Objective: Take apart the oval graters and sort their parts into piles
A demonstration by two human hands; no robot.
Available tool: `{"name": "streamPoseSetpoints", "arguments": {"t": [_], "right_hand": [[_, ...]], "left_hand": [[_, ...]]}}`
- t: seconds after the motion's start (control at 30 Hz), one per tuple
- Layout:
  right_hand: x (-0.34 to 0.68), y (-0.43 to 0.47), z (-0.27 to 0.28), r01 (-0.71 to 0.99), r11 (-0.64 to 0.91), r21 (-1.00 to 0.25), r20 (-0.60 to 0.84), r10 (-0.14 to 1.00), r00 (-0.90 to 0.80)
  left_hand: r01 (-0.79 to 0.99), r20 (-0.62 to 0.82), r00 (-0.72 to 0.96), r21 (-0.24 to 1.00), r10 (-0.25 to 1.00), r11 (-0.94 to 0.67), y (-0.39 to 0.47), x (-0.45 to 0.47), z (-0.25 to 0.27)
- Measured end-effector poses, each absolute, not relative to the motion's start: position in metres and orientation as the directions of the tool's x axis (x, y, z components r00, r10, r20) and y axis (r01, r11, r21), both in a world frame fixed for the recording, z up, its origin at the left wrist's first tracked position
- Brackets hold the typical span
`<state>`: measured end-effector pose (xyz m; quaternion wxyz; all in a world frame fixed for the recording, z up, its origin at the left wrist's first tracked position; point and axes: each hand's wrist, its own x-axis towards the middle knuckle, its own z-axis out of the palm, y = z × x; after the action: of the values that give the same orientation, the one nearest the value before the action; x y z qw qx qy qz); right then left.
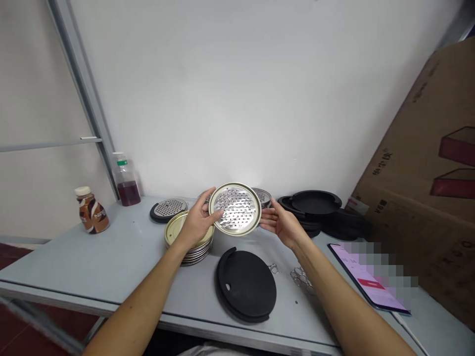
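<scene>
In the head view, my left hand (196,217) grips the left edge of a round metal grater plate (237,210), thumb on its face. The plate is raised above the table and tilted toward me; it has a pale gold rim and a shiny centre with rows of slots. My right hand (284,225) is beside its right edge, fingers stretched out; whether they touch the rim I cannot tell. Below it on the table lies a round black plastic piece (248,284) with a raised rim and a small hole. A stack of gold-rimmed discs (191,252) stands partly behind my left wrist.
A black holder with a perforated disc (169,207) lies at back left, several black round pieces (313,201) at back right. Metal rings (300,276) lie by my right forearm, near a phone (365,277). Two bottles (92,212) stand left; a large carton (419,188) stands right.
</scene>
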<state>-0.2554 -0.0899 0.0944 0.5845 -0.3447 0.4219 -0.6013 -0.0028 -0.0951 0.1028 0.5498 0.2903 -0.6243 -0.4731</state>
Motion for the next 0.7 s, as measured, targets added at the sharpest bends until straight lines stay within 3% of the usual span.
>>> {"name": "streamPoseSetpoints", "arguments": {"t": [0.1, 0.2, 0.3, 0.43, 0.53, 0.7], "right_hand": [[-0.236, -0.076, 0.101, 0.385, -0.04, -0.922, 0.041, -0.999, -0.008], [-0.218, -0.07, 0.097, 0.282, -0.286, -0.916, 0.223, -0.946, -0.238], [-0.212, -0.071, 0.087, 0.114, -0.435, -0.893, 0.369, -0.854, -0.367], [-0.212, -0.073, 0.082, 0.033, -0.455, -0.89, 0.41, -0.83, -0.378], [-0.211, -0.073, 0.084, 0.03, -0.452, -0.891, 0.415, -0.841, -0.348], [-0.211, -0.072, 0.085, -0.017, -0.457, -0.889, 0.438, -0.839, -0.322]], "left_hand": [[0.149, 0.474, -0.25, 0.881, -0.844, 0.45, -0.091, -0.009, 0.102], [-0.013, 0.489, -0.244, 0.862, -0.838, 0.507, -0.085, -0.012, 0.099], [-0.275, 0.563, -0.256, 0.737, -0.786, 0.617, -0.079, -0.014, 0.096], [-0.514, 0.689, -0.339, 0.435, -0.641, 0.74, -0.075, -0.017, 0.091], [-0.561, 0.752, -0.409, 0.239, -0.516, 0.793, -0.073, -0.02, 0.091], [-0.548, 0.803, -0.445, 0.105, -0.396, 0.83, -0.072, -0.019, 0.092]]}}
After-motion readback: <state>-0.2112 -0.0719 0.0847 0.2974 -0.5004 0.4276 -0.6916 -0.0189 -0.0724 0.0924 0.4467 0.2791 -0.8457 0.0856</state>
